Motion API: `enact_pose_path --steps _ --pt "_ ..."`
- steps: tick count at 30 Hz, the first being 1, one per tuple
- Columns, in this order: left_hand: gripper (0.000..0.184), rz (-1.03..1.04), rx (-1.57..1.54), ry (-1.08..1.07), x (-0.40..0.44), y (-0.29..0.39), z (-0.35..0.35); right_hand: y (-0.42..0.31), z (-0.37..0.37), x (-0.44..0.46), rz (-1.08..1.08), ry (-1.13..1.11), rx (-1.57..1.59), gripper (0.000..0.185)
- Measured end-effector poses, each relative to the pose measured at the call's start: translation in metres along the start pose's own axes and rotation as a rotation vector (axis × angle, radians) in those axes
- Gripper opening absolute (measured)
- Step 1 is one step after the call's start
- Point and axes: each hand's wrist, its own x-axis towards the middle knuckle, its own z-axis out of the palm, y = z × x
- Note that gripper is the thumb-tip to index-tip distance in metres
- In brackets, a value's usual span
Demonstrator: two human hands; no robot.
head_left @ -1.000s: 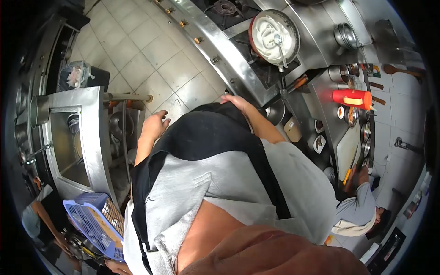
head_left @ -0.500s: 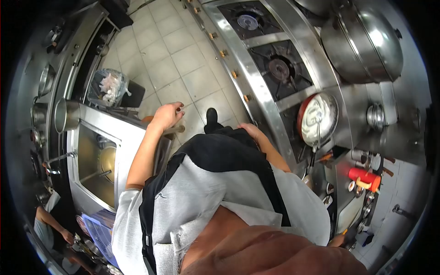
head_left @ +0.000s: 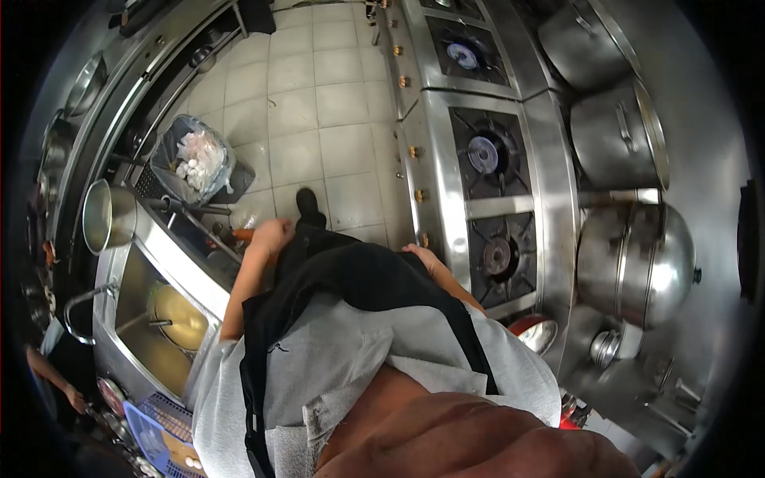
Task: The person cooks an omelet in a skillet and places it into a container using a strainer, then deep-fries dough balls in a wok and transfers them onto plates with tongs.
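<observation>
My left hand hangs in front of my left thigh, beside the dark apron. Its fingers are loosely bent and somewhat blurred, and no object shows in them. On the other side, my right hand hangs low at the apron's edge, near the front of the steel stove. Most of its fingers are hidden, so I cannot tell how they are held. A black shoe shows ahead on the tiled floor.
A lined bin with white waste stands ahead on the left. A sink with a steel pot at its corner is beside me. Large pots line the right, past burners and a red pan. Another person's arm shows lower left.
I have advanced along the aisle; the stove and red pan have slid back past my right side. My left hand has come back closer to my body. A different foot position shows.
</observation>
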Motion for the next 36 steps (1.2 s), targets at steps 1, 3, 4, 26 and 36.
enact_pose_path --steps 1,3,4,26,36 --pt "0.036 -0.051 0.001 -0.036 0.014 -0.030 0.015 -0.012 -0.001 0.020 0.002 -0.001 -0.001 0.039" --pt "0.033 -0.098 -0.044 -0.046 0.035 -0.078 0.033 -0.043 -0.002 0.059 -0.278 0.028 -0.326 0.038" --pt "0.034 -0.093 -0.091 -0.024 0.040 -0.099 0.037 -0.070 0.011 0.060 -0.286 0.034 -0.314 0.038" --pt "0.034 0.296 0.147 0.041 0.529 -0.034 -0.398 -0.530 0.176 0.153 -0.517 0.612 -0.594 0.040" --pt "0.044 0.180 0.381 -0.255 0.684 0.048 -0.485 -0.775 0.185 0.147 -0.884 0.544 -0.678 0.031"
